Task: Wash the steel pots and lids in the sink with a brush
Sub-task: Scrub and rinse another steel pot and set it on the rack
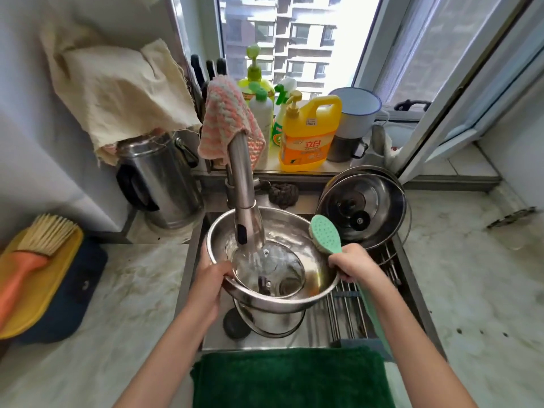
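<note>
A steel bowl-shaped pot (319, 285) sits over the sink (294, 338) under the tap (243, 184). Inside it lies a glass lid (282, 267) with a steel rim. My left hand (213, 273) grips the lid's left edge at the pot's rim. My right hand (354, 265) grips the handle of a green brush (325, 232), whose bristled head is at the pot's right rim. Below the pot stands another steel pot (272, 320), mostly hidden. Further steel pots with a lid (363, 206) stand at the back right on the drain rack.
A drain rack (350, 315) spans the sink's right side. Detergent bottles (307, 134) and a white mug (356, 111) stand on the window sill. A steel kettle (160, 178) stands left of the tap. A green towel (290, 378) hangs over the front edge. An orange brush (29, 260) lies far left.
</note>
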`<action>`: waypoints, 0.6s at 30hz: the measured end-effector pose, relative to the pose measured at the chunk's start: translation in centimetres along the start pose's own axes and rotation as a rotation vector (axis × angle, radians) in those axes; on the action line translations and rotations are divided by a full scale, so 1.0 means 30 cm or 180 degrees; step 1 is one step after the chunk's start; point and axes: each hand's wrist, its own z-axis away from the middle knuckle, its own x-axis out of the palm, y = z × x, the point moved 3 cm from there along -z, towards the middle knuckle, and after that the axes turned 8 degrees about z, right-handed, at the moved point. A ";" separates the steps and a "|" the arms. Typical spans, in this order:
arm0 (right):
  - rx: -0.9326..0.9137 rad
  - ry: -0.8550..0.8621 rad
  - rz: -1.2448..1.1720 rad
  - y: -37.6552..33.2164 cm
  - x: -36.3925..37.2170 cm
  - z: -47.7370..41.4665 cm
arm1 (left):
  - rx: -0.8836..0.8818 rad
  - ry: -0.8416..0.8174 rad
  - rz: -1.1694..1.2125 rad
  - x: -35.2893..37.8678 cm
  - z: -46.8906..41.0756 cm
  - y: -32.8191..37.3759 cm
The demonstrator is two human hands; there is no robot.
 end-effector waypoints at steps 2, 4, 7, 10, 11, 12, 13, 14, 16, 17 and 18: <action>0.0133 -0.0194 -0.0404 0.017 0.059 -0.010 | 0.0416 -0.0114 -0.0216 -0.020 0.002 0.018; 0.0198 -0.0418 -0.0985 0.026 0.115 -0.013 | 0.0665 -0.0261 -0.0392 -0.031 -0.004 0.041; -0.0091 -0.0169 -0.1299 0.014 0.141 -0.017 | 0.0607 -0.0192 -0.0240 -0.042 -0.016 0.055; -0.0714 0.0669 -0.0817 -0.026 0.086 0.000 | 0.0418 0.0079 0.0021 -0.070 -0.042 0.011; -0.0887 0.0861 -0.0679 -0.044 0.058 0.019 | 0.0313 0.0168 0.0025 -0.080 -0.055 -0.016; -0.1031 0.1014 -0.0564 -0.061 0.030 0.037 | 0.0176 0.0247 -0.0004 -0.086 -0.064 -0.044; -0.1125 0.1141 -0.0422 -0.078 0.001 0.060 | 0.0011 0.0268 -0.0033 -0.084 -0.071 -0.077; -0.1196 0.1268 -0.0288 -0.094 -0.026 0.084 | -0.0200 0.0257 -0.0063 -0.078 -0.078 -0.120; -0.1333 0.1513 -0.0008 -0.133 -0.067 0.131 | -0.0529 0.0252 -0.0054 -0.054 -0.091 -0.202; -0.1407 0.1643 0.0151 -0.153 -0.084 0.155 | -0.0559 0.0310 -0.0072 -0.037 -0.101 -0.240; -0.1504 0.1748 0.0320 -0.175 -0.098 0.182 | -0.0516 0.0416 -0.0172 -0.025 -0.117 -0.268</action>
